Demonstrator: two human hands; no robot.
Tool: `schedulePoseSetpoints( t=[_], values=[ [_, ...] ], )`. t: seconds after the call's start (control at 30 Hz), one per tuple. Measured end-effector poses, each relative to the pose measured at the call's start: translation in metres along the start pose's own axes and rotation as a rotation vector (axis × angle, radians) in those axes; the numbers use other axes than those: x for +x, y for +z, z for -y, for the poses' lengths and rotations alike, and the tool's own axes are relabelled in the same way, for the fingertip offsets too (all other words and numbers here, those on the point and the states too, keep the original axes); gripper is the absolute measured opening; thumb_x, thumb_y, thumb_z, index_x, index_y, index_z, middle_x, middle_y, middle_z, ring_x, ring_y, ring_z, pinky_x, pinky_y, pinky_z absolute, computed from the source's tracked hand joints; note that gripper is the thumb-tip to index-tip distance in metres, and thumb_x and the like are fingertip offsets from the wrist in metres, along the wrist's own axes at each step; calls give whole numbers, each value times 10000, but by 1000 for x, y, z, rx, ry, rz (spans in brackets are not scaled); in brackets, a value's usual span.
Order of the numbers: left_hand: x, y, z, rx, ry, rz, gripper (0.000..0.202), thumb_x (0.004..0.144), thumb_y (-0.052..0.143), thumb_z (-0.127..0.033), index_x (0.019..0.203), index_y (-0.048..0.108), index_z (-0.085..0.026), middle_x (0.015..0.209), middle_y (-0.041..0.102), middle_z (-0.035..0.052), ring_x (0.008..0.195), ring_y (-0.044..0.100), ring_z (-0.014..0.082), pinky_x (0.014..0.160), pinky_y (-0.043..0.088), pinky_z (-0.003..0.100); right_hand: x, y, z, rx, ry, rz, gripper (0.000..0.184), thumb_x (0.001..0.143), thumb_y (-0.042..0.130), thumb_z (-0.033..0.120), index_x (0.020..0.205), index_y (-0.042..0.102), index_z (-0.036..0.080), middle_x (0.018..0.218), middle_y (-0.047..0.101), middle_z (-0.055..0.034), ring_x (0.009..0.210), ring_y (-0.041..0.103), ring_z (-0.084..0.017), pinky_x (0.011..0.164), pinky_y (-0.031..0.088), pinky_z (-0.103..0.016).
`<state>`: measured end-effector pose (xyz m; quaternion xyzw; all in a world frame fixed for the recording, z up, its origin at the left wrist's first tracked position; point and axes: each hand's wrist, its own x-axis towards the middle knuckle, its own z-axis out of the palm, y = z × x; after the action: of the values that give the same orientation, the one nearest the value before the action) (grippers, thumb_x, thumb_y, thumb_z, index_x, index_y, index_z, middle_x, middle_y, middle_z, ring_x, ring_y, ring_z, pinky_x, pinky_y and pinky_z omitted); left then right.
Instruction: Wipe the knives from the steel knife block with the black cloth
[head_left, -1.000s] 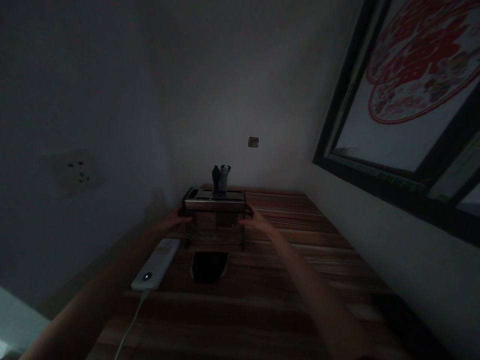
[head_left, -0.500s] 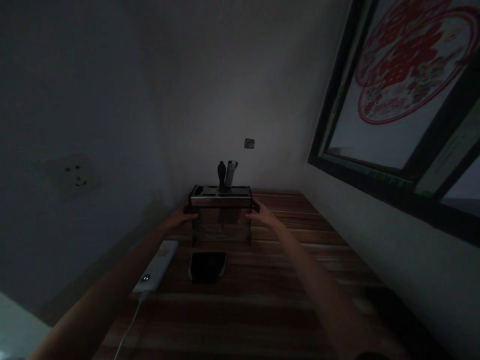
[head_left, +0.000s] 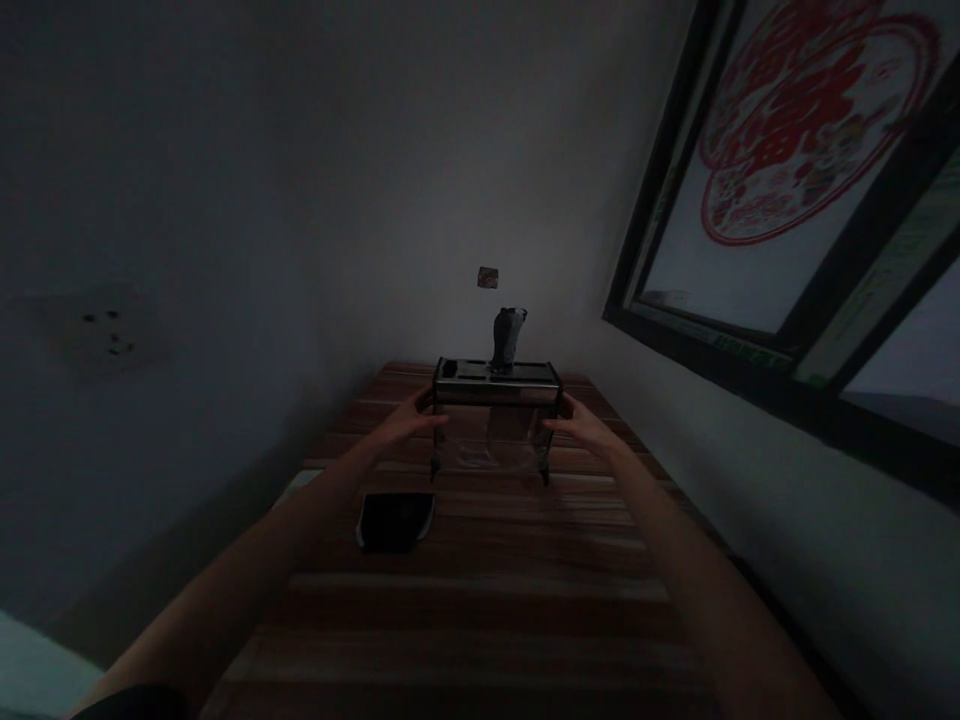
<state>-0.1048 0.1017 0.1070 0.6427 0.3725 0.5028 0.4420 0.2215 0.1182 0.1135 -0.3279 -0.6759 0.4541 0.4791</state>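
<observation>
A knife holder (head_left: 480, 395) with a slotted metal top and a see-through body stands on small legs at the far end of the wood-grain table. Two dark handles (head_left: 507, 338), likely of knives, stick up from its top slots. My left hand (head_left: 416, 417) clasps its left side, thumb across the front. On the opposite side my right hand (head_left: 583, 424) grips it the same way. The fingers behind the holder are partly hidden. Nearer to me, left of the holder, lies a black object (head_left: 395, 522) with pale edges, too dark to identify.
The striped wood-grain table (head_left: 480, 600) runs between walls on both sides. A pale power strip (head_left: 296, 485) is mostly behind my left forearm. A wall socket (head_left: 109, 332) is at left. A dark-framed window (head_left: 697, 335) with red decorations is at right.
Both hands have carried or slid the knife holder to the right, from near the left wall toward the table's middle. The two handles now overlap more in view. My camera view has turned slightly.
</observation>
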Motion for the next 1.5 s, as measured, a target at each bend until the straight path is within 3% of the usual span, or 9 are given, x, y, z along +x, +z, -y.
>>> schedulePoseSetpoints(
  t=[0.33, 0.8, 1.0, 1.07, 1.13, 1.23, 1.3, 1.37, 1.5],
  values=[
    [5, 39, 26, -25, -37, 27, 751, 498, 785, -317, 1172, 512, -130, 1284, 491, 140, 1179, 443, 287, 1002, 329, 411, -23, -35, -25, -3, 88, 2, 603, 536, 758, 157, 1103, 567, 226, 1147, 602, -51, 1043, 557, -222, 940, 406, -402],
    [7, 33, 42, -39, -26, 67, 857, 539, 775, -307, 1292, 389, -166, 1316, 456, 135, 1193, 431, 282, 1017, 300, 443, -29, -33, -31, -66, 78, -12, 652, 551, 758, 206, 1156, 516, 240, 1210, 561, -53, 1099, 522, -220, 968, 381, -402],
    [-9, 30, 40, 17, -40, 137, 970, 648, 678, -469, 1399, 113, -226, 1390, 350, 141, 1264, 345, 246, 1011, 305, 407, -39, -25, -28, -132, 32, -43, 737, 569, 753, 260, 1236, 439, 240, 1291, 479, -69, 1186, 431, -227, 999, 328, -414],
    [-20, 20, 38, 179, -75, 119, 845, 768, 496, -551, 1403, 39, -233, 1415, 302, 144, 1286, 310, 224, 992, 324, 396, -50, -22, -27, -177, -2, -103, 791, 555, 761, 262, 1260, 403, 246, 1323, 434, -70, 1216, 388, -227, 993, 331, -407],
    [-33, 6, 37, 357, -104, 51, 713, 834, 343, -561, 1401, 70, -225, 1433, 263, 138, 1300, 282, 218, 988, 322, 395, -66, -19, -26, -278, -70, -272, 723, 582, 739, 297, 1232, 428, 234, 1293, 450, -79, 1181, 415, -232, 951, 368, -404],
    [-52, -21, 36, 500, -119, 6, 615, 827, 372, -536, 1329, 308, -187, 1374, 379, 127, 1248, 366, 237, 987, 322, 382, -95, -5, -24, -419, -177, -676, 401, 683, 648, 339, 1042, 545, 190, 1083, 557, -75, 993, 523, -212, 880, 406, -393],
    [-67, -36, 37, 589, -117, 29, 522, 792, 452, -502, 1191, 482, -167, 1229, 536, 109, 1136, 482, 240, 960, 355, 367, -111, 16, -23, -425, -172, -781, 242, 767, 550, 338, 952, 553, 183, 964, 569, -63, 890, 543, -197, 778, 450, -362],
    [-82, -46, 39, 687, -111, 51, 420, 769, 503, -444, 1077, 560, -165, 1117, 601, 92, 1052, 532, 239, 937, 373, 368, -119, 48, -21, -453, -157, -640, 162, 792, 518, 314, 884, 560, 186, 885, 579, -51, 829, 555, -188, 714, 463, -326],
    [-109, -50, 44, 875, -113, 74, 339, 734, 564, -327, 1036, 579, -176, 1111, 587, 102, 1044, 524, 265, 940, 349, 386, -109, 128, -21, -616, -155, -54, 189, 829, 444, 196, 982, 554, 195, 956, 597, -58, 861, 573, -170, 739, 470, -301]
  ],
)
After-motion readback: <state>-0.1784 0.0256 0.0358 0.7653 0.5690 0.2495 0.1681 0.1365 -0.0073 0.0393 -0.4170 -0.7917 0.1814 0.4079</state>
